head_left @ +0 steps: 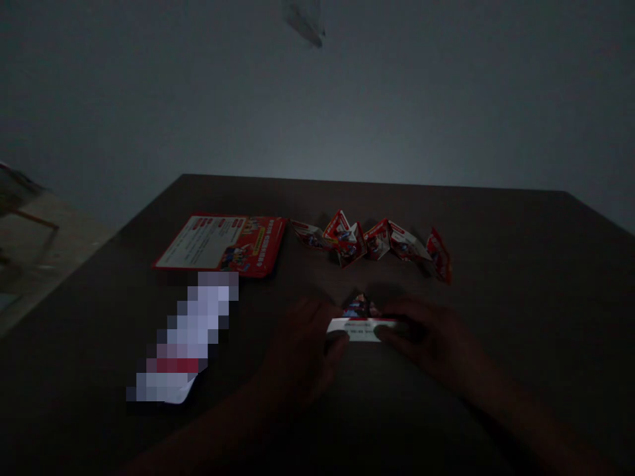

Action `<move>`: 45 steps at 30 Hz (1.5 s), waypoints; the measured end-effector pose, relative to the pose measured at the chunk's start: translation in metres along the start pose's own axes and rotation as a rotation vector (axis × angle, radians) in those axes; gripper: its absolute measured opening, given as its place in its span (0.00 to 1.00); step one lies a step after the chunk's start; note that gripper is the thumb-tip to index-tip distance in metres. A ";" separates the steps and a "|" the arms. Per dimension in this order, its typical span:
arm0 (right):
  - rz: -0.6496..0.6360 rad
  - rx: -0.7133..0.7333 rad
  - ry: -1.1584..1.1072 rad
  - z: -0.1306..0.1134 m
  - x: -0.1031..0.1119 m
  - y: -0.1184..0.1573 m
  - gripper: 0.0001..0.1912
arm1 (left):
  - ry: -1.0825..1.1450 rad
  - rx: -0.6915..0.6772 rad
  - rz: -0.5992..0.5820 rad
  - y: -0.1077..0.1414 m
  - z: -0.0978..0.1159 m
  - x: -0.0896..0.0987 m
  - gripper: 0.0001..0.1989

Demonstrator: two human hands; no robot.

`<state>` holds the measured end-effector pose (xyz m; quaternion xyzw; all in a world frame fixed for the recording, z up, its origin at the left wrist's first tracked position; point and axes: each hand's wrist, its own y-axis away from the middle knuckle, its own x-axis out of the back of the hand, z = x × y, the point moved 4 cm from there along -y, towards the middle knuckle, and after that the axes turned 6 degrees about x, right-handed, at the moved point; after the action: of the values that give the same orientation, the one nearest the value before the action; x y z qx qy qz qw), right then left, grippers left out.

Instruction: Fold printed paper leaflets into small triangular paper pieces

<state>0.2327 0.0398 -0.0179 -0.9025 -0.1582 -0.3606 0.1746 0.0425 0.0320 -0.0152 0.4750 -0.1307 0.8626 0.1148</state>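
Note:
A small folded printed card [364, 330] lies low over the table in front of me, its white strip facing me and a dark picture part [361, 306] rising behind the strip. My left hand [310, 344] pinches its left end, with the thumb on the white strip. On the other end, my right hand [426, 334] grips the card between thumb and fingers. Deep shadow hides much of both hands. Beyond them stand several creased red and white printed cards [380, 239] in an uneven row, bent into peaks.
A flat red and white printed packet [223, 244] lies at the back left. Nearer me on the left is a bright, pixelated oblong thing [198, 337]. The dark table [520, 277] meets a grey wall [397, 99], where a pale object [305, 20] hangs.

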 end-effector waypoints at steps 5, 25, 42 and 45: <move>0.037 -0.017 -0.091 0.001 -0.004 0.004 0.14 | 0.056 0.002 0.044 0.002 -0.001 -0.001 0.16; 0.062 0.213 0.015 0.003 0.007 -0.001 0.15 | 0.078 -0.272 -0.269 -0.011 -0.008 0.009 0.11; -0.013 0.223 0.005 -0.016 -0.009 -0.001 0.11 | 0.027 0.071 -0.143 -0.013 -0.010 0.002 0.09; -0.023 0.232 0.052 -0.018 -0.014 -0.001 0.11 | -0.002 0.080 -0.103 -0.012 -0.008 0.005 0.07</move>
<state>0.2116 0.0309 -0.0156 -0.8647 -0.2046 -0.3650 0.2779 0.0371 0.0461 -0.0134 0.4863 -0.0715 0.8596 0.1397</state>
